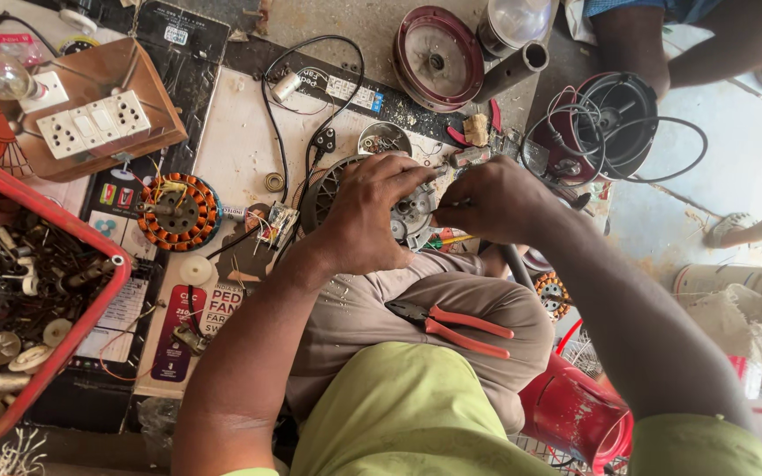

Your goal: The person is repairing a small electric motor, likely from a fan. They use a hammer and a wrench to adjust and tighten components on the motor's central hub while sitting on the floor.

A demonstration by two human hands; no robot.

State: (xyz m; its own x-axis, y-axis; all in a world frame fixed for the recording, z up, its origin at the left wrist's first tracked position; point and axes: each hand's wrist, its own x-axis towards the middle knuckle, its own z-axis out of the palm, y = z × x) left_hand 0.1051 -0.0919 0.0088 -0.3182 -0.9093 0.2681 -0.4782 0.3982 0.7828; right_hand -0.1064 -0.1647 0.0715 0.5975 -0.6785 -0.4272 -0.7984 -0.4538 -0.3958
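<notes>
Orange-handled pliers (451, 324) are lying on the person's lap, close to the body. A little farther out, the left hand (365, 216) is curling over a round grey motor part (328, 189) and holding it down on the floor. Just beside it, the right hand (497, 201) is closing tight around a thin tool (444, 204) and pressing its tip at the motor part. A copper coil ring (180, 211) is sitting to the left. A red tray (90, 304) is holding small metal bits.
</notes>
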